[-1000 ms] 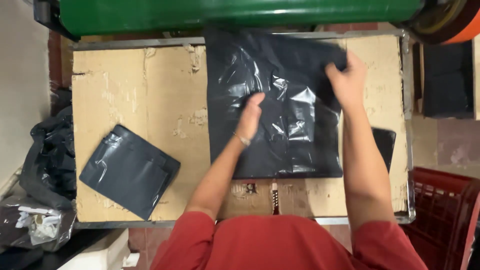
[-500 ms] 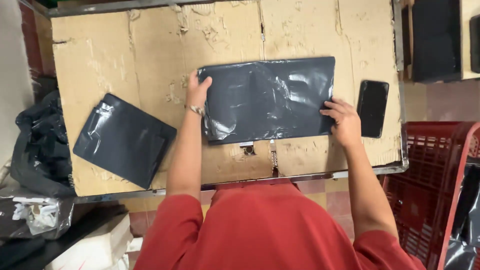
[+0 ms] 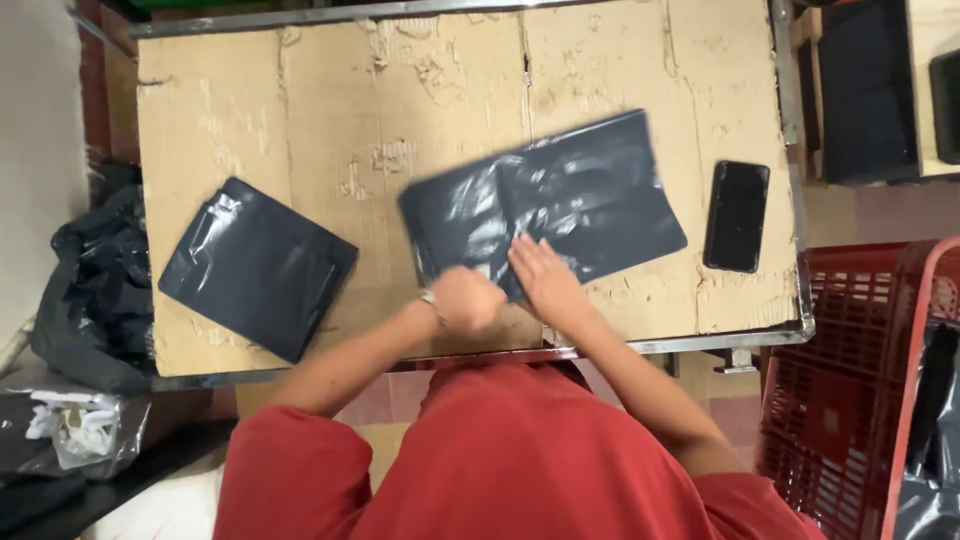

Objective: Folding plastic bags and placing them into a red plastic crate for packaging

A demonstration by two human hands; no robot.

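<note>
While both hands work at its near edge, the black bag (image 3: 560,205) lies folded flat mid-bench, slightly skewed. Left hand (image 3: 468,298) is curled at the bag's near-left corner; whether it pinches the plastic I cannot tell. Right hand (image 3: 545,278) lies flat, fingers together, pressing the fold down. A finished bag (image 3: 257,266) sits well left. Phone (image 3: 736,215) lies right, apart. Cardboard (image 3: 300,120) covers the bench. Red crate (image 3: 850,390) stands at right.

1. A metal-framed table (image 3: 690,345) topped with worn cardboard fills the centre.
2. A red plastic crate (image 3: 850,390) stands at four o'clock.
3. Pale wall (image 3: 40,150) runs along nine o'clock.
4. Reddish tiled floor (image 3: 400,395) shows at six o'clock.
</note>
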